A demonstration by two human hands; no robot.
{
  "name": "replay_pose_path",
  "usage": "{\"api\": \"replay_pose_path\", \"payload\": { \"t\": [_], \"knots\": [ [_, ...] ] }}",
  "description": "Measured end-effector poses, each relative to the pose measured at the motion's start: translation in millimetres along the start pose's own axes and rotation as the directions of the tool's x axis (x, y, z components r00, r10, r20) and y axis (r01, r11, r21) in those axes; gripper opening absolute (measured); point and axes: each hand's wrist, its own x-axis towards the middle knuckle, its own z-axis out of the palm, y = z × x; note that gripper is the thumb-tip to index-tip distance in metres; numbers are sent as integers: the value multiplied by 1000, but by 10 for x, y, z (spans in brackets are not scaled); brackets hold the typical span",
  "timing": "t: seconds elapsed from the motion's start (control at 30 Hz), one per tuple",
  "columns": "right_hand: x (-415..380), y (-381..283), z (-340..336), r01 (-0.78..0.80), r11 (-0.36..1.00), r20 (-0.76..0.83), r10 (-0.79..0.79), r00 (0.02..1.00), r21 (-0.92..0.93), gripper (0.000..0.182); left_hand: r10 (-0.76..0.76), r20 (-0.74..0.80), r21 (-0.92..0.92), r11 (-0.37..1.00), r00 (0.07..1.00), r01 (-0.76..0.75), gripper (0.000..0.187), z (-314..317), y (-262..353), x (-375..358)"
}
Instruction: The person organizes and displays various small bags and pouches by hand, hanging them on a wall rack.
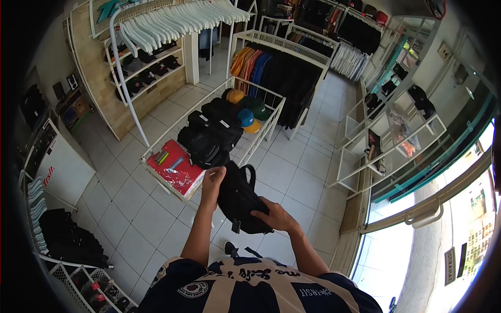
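A black sling bag (239, 201) is held in front of my body, with a strap loop at its top and a small tag hanging from its lower end. At its upper left edge my left hand (211, 187) is closed, the fingertips partly hidden. My right hand (277, 215) grips the bag's lower right side, thumb on top. Just beyond lie several black bags (201, 143) on a white wire-sided display table (255, 154). A red plastic-wrapped package (175, 163) sits on the table's near left corner, with a small yellow-green item (161, 156) on it.
Caps, including a blue and orange cap (249, 120), lie at the table's far end. White hangers (177, 23) hang from a rail above left. Clothes racks (271, 78) stand behind. A white shelf (389, 151) and glass door (407, 235) are at right.
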Motion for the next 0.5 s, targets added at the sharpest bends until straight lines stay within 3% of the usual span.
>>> {"api": "replay_pose_path", "payload": {
  "t": [0.03,0.07,0.13,0.2,0.27,0.37,0.47,0.5],
  "knots": [
    [108,10,-36,0,1000,8,0,1000,7,53,-135,191,-68,986,972,151,63,-45,41,89],
    [209,41,-83,-27,996,-28,30,999,83,55,-137,184,-58,987,973,150,63,-67,63,140],
    [490,175,-137,-40,985,-57,50,997,165,56,-330,341,-13,935,880,355,68,-28,85,191],
    [751,398,-138,-1,958,-149,46,988,287,59,-331,444,53,937,833,344,72,54,27,201],
    [1016,557,-259,-61,960,-77,85,993,272,61,-379,415,103,923,827,371,75,-16,-257,364],
    [1425,746,-420,-148,971,-27,155,987,188,52,-470,366,333,872,803,359,77,54,-247,605],
    [1967,972,-591,-124,966,47,116,992,226,49,-505,303,302,855,808,421,74,83,-504,996],
    [2179,1050,-625,-98,971,21,96,995,220,44,-466,252,317,868,848,382,68,135,-583,1132]
  ]
}}
